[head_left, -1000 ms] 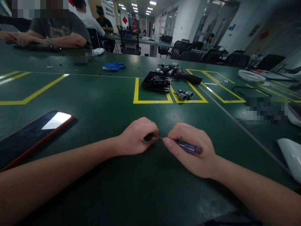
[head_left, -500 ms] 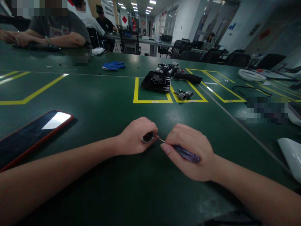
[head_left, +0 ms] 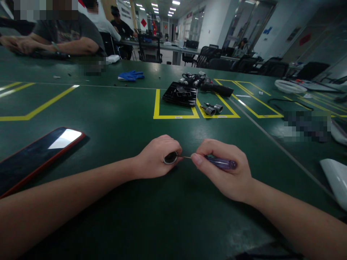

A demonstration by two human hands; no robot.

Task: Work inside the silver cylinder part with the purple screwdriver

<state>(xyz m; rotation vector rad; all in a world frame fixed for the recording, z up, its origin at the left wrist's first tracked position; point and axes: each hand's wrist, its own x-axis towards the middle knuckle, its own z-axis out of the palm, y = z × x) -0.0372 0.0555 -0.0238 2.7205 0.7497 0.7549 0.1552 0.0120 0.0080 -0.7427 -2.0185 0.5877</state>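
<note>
My left hand (head_left: 159,155) is closed around a small round metal part (head_left: 170,157), its dark hollow end facing me and most of its body hidden by the fingers. My right hand (head_left: 225,168) grips a screwdriver (head_left: 221,163) by its purple translucent handle. The thin shaft points left, and its tip meets the right side of the metal part at the left fingertips; exactly where it sits is too small to tell. Beyond my hands, two similar metal parts with short stems (head_left: 210,110) lie inside a yellow taped box.
A phone (head_left: 40,155) in a red case lies at left. Further back are a black packet (head_left: 180,94), a heap of dark metal parts with cables (head_left: 193,79) and a blue glove (head_left: 131,76). A white object (head_left: 336,180) stands at right. A person (head_left: 65,36) sits across the table.
My right hand has shifted up and slightly right, bringing the screwdriver from a slant to nearly level. The left hand and the metal part stay in place.
</note>
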